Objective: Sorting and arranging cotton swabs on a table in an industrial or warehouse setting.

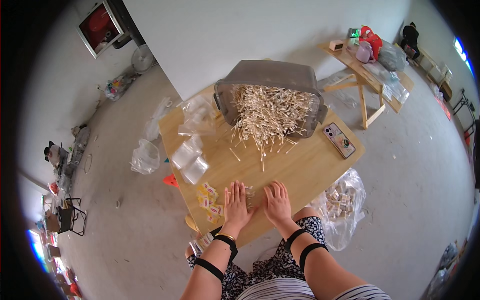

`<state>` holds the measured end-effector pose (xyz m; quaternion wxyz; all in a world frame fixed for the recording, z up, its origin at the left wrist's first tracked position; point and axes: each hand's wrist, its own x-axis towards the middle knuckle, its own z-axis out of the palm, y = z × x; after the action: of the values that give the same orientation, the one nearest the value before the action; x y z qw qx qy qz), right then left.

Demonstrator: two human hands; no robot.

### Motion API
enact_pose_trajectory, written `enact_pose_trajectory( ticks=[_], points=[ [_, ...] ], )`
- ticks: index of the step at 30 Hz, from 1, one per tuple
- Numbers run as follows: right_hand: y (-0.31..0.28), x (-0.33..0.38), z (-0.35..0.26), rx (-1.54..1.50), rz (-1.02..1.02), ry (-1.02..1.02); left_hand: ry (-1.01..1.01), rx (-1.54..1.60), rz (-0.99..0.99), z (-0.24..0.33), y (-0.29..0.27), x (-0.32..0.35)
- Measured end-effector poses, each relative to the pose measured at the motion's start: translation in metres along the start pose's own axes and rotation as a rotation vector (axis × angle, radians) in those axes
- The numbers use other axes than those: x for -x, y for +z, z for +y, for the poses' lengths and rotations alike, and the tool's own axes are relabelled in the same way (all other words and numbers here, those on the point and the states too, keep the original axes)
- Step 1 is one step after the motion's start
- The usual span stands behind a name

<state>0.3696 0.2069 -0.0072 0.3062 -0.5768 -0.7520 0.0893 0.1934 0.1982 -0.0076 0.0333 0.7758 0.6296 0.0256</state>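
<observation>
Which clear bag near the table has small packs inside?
The large bag beside the lower-right edge of the table. Small packs show through it; the bags on the table and the crumpled bag on the floor show none.

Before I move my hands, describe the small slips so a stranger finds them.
Find the wooden table with the tipped grey bin. Near the table's left edge, beside the left hand, lie the slips. Yellow and white, they differ from the clear bags beyond.
</observation>
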Motion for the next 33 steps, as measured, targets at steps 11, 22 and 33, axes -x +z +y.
enact_pose_trajectory(
  ticks=[11, 22, 33],
  points=[
    [0.0, -0.001, 0.001, 0.007, -0.023, 0.011, 0.142, 0.052, -0.082, 0.0, -0.003, 0.051],
    [0.0, 0.0, 0.001, 0.036, -0.031, 0.004, -0.028, -0.068, -0.102, 0.013, -0.007, 0.047],
    [0.0, 0.0, 0.003, 0.023, -0.012, -0.006, -0.058, -0.094, -0.068, 0.013, -0.005, 0.035]
  ],
)
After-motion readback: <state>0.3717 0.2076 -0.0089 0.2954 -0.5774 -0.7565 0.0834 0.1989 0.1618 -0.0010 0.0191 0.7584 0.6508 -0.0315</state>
